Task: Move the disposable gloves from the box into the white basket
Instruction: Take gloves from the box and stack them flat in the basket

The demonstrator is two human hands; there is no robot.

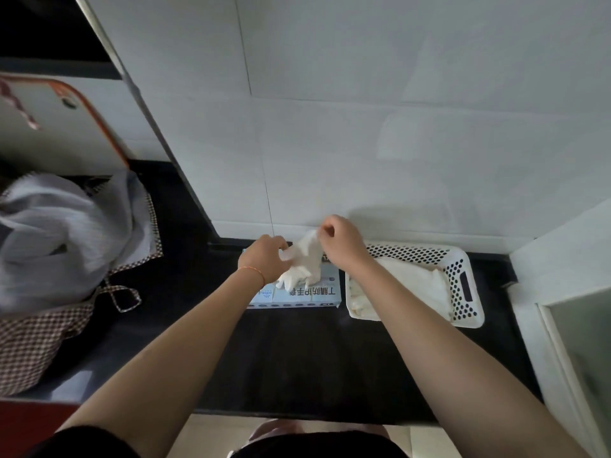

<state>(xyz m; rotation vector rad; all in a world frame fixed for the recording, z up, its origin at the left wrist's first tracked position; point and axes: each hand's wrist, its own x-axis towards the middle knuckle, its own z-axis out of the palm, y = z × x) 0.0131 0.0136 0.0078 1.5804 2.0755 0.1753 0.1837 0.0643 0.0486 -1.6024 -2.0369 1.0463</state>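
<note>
A pale blue glove box [307, 294] lies flat on the black counter against the wall. Above it hangs a bunch of white disposable gloves [302, 262], partly drawn out of the box. My left hand [263, 261] grips the gloves from the left, low over the box. My right hand [340, 241] pinches the top of the gloves, a little higher and to the right. The white perforated basket [463, 282] stands just right of the box and holds several white gloves [413, 285]. My right forearm crosses its near left corner.
A checked fabric bag [43, 325] with a grey cloth [56, 233] in it stands at the counter's left end. A white wall [363, 127] rises right behind the box and basket. A white frame [562, 319] borders the counter at right.
</note>
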